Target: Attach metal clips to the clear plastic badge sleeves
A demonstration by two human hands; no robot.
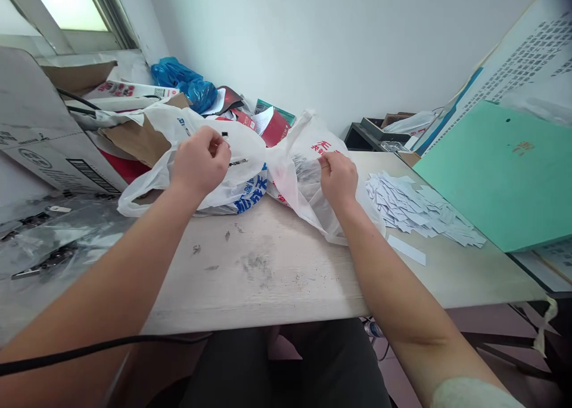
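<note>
Two white plastic bags lie on the pale wooden table (277,277). The left bag (243,158) bears blue print; the right bag (299,170) bears red print and holds dark small items. My left hand (199,162) is closed, pinching a small black piece above the left bag. My right hand (338,178) is closed on the rim of the right bag, its fingers curled into the plastic. Both forearms reach in from the bottom edge.
A heap of small white paper slips (415,208) lies right of the bags, one slip (406,250) apart. A green board (496,170) leans at right. Cardboard boxes (40,128), clear packets (49,241), a blue bag (183,80) and clutter fill the left and back.
</note>
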